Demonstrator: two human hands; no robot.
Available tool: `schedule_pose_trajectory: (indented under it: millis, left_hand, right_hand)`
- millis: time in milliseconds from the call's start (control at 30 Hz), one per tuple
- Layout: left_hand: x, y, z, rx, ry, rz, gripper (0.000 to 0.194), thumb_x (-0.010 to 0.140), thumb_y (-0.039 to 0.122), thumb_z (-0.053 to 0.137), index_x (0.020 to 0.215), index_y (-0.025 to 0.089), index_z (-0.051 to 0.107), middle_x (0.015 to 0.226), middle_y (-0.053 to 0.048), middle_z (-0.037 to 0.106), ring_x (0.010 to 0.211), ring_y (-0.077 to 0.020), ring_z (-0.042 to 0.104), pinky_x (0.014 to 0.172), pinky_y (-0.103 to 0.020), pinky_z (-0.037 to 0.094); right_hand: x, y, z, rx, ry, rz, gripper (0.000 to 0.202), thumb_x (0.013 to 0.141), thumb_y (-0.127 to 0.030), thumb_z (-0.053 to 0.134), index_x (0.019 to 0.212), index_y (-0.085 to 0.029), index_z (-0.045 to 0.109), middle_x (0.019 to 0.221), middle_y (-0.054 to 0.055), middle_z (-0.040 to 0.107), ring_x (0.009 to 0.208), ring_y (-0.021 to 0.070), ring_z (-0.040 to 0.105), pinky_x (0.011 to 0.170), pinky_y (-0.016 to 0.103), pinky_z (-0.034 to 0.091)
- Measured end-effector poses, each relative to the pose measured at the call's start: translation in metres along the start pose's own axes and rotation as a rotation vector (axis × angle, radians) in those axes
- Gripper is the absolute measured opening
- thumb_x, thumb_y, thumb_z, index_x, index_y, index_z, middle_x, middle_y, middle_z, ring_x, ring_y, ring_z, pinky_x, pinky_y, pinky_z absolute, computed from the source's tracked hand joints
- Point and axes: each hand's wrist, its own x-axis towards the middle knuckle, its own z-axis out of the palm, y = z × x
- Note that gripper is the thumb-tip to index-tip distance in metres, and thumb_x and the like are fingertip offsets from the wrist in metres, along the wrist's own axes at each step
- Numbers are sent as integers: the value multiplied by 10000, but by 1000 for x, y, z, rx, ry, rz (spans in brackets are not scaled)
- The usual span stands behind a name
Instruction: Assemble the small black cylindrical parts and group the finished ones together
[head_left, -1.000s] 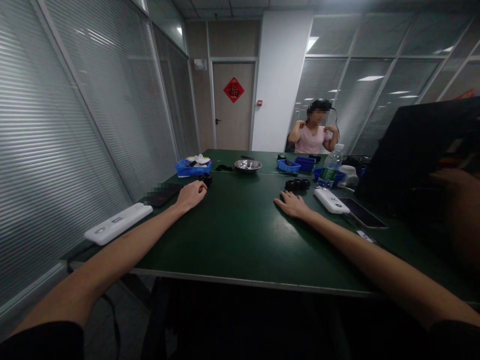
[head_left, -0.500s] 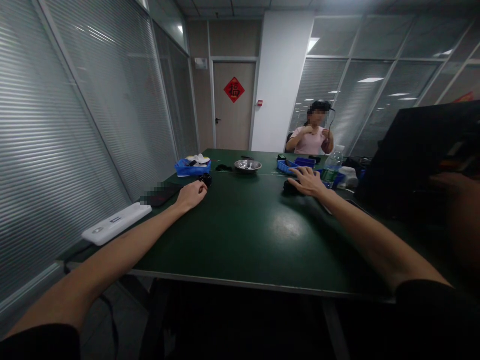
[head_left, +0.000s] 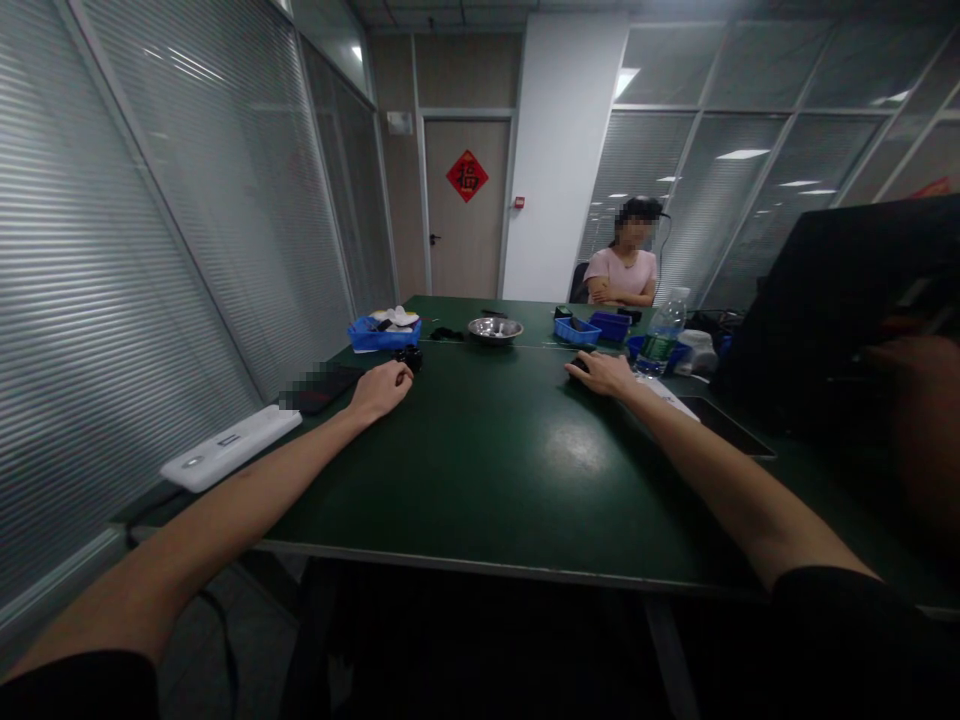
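My left hand (head_left: 382,388) rests on the green table (head_left: 465,480) with its fingers curled in. What they hold, if anything, is hidden. Just beyond its fingertips is a black rounded object (head_left: 409,358), too dark to name. On the right, my right hand (head_left: 606,374) is lowered onto the table, its fingers bent over a small black object (head_left: 577,367) that they partly cover. A blue basket (head_left: 577,331) stands just past those fingers. Beside this hand are a clear water bottle (head_left: 661,335) with a green label and a flat dark tablet-like device (head_left: 727,425).
A metal bowl (head_left: 495,331) sits toward the far end, with a blue tray (head_left: 384,332) of items to its left. A long white case (head_left: 232,447) lies along the left edge. A dark monitor-like panel (head_left: 817,310) stands right. A person (head_left: 621,272) sits opposite.
My right hand has come down and its raised fingers have bent over the black object. My left hand stays put. The person opposite has lowered their hands and folded their arms.
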Motion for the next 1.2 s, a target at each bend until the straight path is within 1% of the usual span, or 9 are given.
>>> schedule_pose_trajectory:
  millis: [167,367,600,800,933,1033,1200]
  left_hand:
    - [0,-1,1,4,3,7,249,956,336,507,1024,258,734,1094,-53,735,963,-241,688,801,-326,529]
    - [0,-2,0,8,-4,7,252,962,332,507,1029,244,733,1101,-61,736,961,-240,691,799,-325,524]
    - [0,0,-2,9,-14,6,261,955,327,502,1034,239,735,1091,-62,733,950,-237,686,801,-323,524]
    - [-1,0,-3,16,-16,9,276,959,330,493,1045,242,740,1090,-62,730,938,-233,686,826,-322,528]
    - [0,-1,-2,13,-21,2,261,957,343,506,1035,251,736,1086,-58,730,934,-241,688,811,-330,531]
    - [0,-1,-1,15,-13,3,247,955,333,506,1020,253,731,1085,-53,731,942,-242,689,808,-332,531]
    - [0,-1,-2,5,-22,5,259,965,350,506,1037,248,733,1108,-63,731,963,-243,687,814,-334,536]
  right_hand:
    - [-13,-3,1,-10,45,64,676,994,-731,282,1289,-219,611,1310,210,663,1181,411,625,1023,668,367]
    - [-11,-6,1,-19,49,143,682,982,-740,298,1250,-217,643,1241,216,701,1141,423,648,1005,708,356]
    - [-9,-8,2,-1,56,130,702,973,-748,311,1239,-198,656,1228,232,710,1151,440,642,1001,710,356]
    - [-8,-5,1,16,83,126,711,995,-725,267,1232,-174,648,1212,239,712,1145,419,655,1006,626,405]
    - [-4,1,0,56,80,117,718,1001,-729,240,1201,-184,661,1192,219,724,1124,390,671,970,543,456]
    - [0,12,-5,108,56,93,681,1020,-697,240,1188,-194,667,1184,192,734,1096,361,687,933,477,484]
    - [2,37,-19,210,58,42,617,1069,-582,190,1200,-201,657,1235,151,729,1135,329,674,941,397,483]
